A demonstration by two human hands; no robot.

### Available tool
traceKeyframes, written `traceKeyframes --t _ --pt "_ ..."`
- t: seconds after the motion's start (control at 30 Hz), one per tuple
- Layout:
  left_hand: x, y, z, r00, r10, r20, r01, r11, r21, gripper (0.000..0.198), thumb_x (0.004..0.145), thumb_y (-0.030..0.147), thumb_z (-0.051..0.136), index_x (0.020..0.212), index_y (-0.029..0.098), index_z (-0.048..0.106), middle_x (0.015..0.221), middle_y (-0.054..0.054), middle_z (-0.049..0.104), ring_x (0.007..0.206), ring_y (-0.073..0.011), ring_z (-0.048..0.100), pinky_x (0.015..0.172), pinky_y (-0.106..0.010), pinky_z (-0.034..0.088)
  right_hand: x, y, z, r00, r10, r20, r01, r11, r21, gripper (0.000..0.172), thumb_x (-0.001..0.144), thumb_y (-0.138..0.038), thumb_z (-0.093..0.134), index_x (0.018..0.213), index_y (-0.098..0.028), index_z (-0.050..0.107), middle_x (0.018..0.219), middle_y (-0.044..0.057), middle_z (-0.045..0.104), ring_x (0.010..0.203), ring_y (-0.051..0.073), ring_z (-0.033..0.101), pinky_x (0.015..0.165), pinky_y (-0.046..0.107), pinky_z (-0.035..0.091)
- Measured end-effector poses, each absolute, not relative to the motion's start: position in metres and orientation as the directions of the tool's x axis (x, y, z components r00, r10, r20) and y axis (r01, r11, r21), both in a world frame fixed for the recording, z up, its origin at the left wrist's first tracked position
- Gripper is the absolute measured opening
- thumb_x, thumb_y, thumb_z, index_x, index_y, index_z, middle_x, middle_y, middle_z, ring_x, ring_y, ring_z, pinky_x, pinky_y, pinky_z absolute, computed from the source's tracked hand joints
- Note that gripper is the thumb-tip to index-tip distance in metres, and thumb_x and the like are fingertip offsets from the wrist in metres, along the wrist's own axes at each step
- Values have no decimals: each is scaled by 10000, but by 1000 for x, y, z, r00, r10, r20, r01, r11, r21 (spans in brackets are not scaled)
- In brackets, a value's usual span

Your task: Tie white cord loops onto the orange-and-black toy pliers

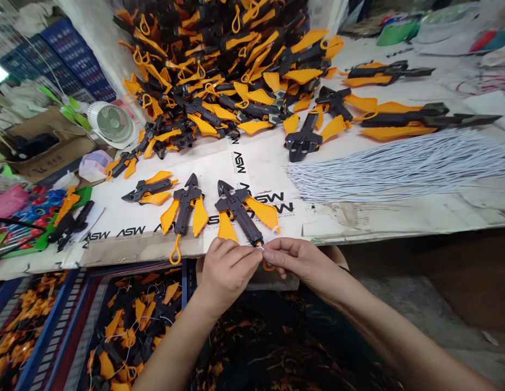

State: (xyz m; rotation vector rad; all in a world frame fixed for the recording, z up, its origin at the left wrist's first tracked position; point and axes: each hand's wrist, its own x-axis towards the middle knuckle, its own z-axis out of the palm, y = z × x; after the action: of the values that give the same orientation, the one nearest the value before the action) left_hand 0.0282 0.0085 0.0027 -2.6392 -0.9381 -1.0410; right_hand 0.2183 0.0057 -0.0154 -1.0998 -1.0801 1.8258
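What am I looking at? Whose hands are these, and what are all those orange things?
The camera sits on a person's head and looks down, so these are that person's own hands. The left hand and right hand pinch a thin white string at the end of one black-and-orange tool on the table. Further back lies a big pile of the same tools, and to the right a bundle of white strings. A crate below holds more.
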Motion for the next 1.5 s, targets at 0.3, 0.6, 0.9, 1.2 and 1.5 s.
traceKeyframes --t 0.3,0.6,0.9,1.2,1.5 --pt "49 -7 -2 104 877 469 482 -457 748 61 852 197 682 792 202 685 734 -9 729 682 -139 646 687 -284 427 208 -3 -20 -202 979 6 -171 -30 -985 289 887 -476 647 839 -192 634 690 -1 574 611 133 514 577 249 442" --pt "47 -1 3 130 969 -211 89 201 976 323 752 447 753 708 156 620 618 4 589 552 -103 473 541 -224 361 219 -1 -12 -242 916 320 257 378 -889 184 962 -251 529 913 -223 704 854 45 712 773 182 654 694 292 499" --pt "37 5 12 438 827 353 405 -532 744 145 917 269 636 810 188 691 755 -36 696 710 -148 632 667 -257 475 230 11 -2 -512 803 -304 75 -310 -948 364 719 -523 751 739 -177 642 666 3 623 511 98 468 488 227 341" --pt "47 -10 -2 144 939 312 571 -336 749 112 845 165 588 759 185 657 697 -8 665 642 -136 580 659 -268 438 207 -4 -15 -205 978 -24 200 18 -980 200 818 -401 593 772 -207 575 627 -20 516 553 130 448 521 245 369" --pt "43 -8 -5 144 977 158 402 -204 893 110 900 213 546 838 180 632 761 -17 653 674 -130 584 620 -231 455 206 -3 -13 -319 946 -63 -22 -74 -997 345 870 -548 597 837 -206 559 688 -15 536 553 121 491 535 248 427"
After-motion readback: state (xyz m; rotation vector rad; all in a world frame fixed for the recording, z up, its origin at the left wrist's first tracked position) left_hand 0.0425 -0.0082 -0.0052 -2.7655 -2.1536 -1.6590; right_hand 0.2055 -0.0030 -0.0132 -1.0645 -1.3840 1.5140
